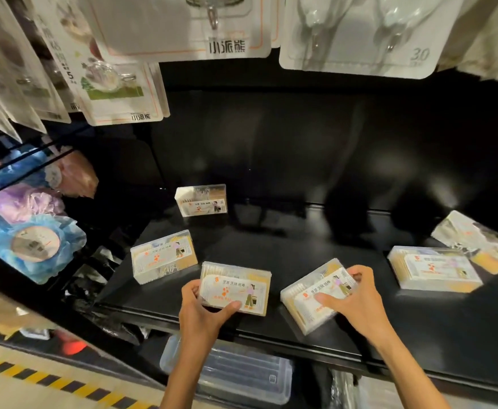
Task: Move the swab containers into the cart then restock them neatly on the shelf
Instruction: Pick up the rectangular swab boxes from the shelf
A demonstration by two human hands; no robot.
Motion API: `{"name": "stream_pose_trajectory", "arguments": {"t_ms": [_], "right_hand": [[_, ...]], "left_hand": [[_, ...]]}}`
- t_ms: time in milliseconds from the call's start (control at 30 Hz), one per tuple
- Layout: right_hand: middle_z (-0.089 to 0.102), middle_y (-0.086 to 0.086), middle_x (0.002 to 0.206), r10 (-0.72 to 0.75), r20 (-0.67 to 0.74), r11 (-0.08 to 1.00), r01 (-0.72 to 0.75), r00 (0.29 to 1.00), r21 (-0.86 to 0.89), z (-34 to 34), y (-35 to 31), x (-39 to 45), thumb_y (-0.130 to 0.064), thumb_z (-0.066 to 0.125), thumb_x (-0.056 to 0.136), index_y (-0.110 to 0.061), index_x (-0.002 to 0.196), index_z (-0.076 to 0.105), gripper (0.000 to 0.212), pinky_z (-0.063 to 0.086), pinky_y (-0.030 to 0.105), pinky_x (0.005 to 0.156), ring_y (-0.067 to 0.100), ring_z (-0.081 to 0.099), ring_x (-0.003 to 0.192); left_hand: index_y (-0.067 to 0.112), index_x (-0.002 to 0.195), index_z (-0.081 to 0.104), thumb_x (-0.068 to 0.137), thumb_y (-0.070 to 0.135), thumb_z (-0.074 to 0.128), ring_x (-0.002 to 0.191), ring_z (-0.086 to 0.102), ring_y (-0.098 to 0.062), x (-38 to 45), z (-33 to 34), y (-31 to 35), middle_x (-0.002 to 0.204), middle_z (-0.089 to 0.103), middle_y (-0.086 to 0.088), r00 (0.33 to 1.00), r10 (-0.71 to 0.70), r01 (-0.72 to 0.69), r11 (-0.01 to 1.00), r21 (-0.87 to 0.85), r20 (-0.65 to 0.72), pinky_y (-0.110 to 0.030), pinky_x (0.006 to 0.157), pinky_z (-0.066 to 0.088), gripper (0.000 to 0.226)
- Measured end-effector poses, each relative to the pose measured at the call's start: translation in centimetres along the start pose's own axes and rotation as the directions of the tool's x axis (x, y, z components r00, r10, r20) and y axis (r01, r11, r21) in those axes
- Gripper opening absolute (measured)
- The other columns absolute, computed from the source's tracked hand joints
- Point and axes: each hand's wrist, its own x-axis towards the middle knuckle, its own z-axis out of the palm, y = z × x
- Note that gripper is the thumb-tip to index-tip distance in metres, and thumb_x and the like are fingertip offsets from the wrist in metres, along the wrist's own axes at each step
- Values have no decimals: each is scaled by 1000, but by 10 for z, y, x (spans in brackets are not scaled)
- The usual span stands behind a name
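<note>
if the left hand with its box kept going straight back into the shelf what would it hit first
Probably nothing close: the left hand holds its swab box, and bare shelf lies ahead. The upright box sits slightly left; depth is unclear.

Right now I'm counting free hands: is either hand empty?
No: the left hand grips one swab container and the right hand grips another container on the shelf.

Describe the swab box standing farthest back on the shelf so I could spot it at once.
Start at the black shelf under the hanging hook packs. Six clear swab boxes sit on it; look toward the rear left. That swab box stands upright alone by the back wall, while the others lie nearer the front edge.
</note>
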Motion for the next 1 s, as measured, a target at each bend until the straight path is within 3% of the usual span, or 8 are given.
{"name": "stream_pose_trajectory", "arguments": {"t_ms": [100,200,400,567,667,800,900,1000], "right_hand": [[55,-11,100,-60,-158,994,73,986,82,-7,5,-6,-10,90,59,-30,102,38,70,45,4,62,-14,59,80],[53,-12,104,-109,-254,985,139,961,106,-14,10,-9,-4,90,58,-25,110,38,77,44,2,66,-16,57,86],[54,-17,111,-117,-281,977,161,953,141,-14,30,-29,-5,91,56,-35,112,34,85,49,18,73,1,60,101],[46,-32,120,-117,-291,978,161,950,133,-13,34,-45,-8,92,53,-39,138,25,113,42,5,82,-17,47,111],[43,-18,128,-137,-301,984,164,944,66,-12,37,-52,-10,93,52,-31,141,32,110,36,7,90,-5,44,116],[44,-10,129,-184,-276,980,197,943,19,-14,38,-53,-11,93,53,-24,135,38,99,34,-1,92,3,45,117],[50,-18,126,-126,-191,986,144,973,81,-19,34,-52,-16,93,54,-32,139,30,107,39,10,92,-5,50,114],[52,-30,118,-90,-110,991,100,990,90,-26,34,-50,-17,92,56,-39,139,25,109,41,2,83,-18,50,108]], "left_hand": [[14,126,45,59,18,90,107,55,-14,0,6,-1,116,56,2,1000,27,-27,1000,5,-5,-31,90,50,81],[11,131,47,60,23,90,115,53,-19,0,12,-1,125,54,-4,998,61,-61,998,32,1,-42,97,49,84],[12,132,43,56,22,92,113,49,-13,0,22,-2,128,52,-5,997,73,-72,997,23,-33,-33,94,47,91],[18,129,39,51,17,93,115,50,-13,-2,23,-5,122,50,4,993,114,-114,993,-9,-8,-33,96,48,94],[13,130,42,51,12,93,118,49,-15,-3,24,-7,127,49,-1,982,187,-187,982,20,10,-36,99,47,95],[11,132,43,52,12,93,119,49,-15,-1,21,-11,127,51,-3,972,229,-231,972,39,45,-34,98,47,94],[20,136,39,53,15,92,114,50,-9,7,13,-13,122,51,10,971,196,-197,980,-2,140,-22,91,46,98],[27,137,39,55,11,91,110,55,-6,17,8,-14,122,54,13,956,147,-127,987,-94,253,-23,91,49,99]]}}
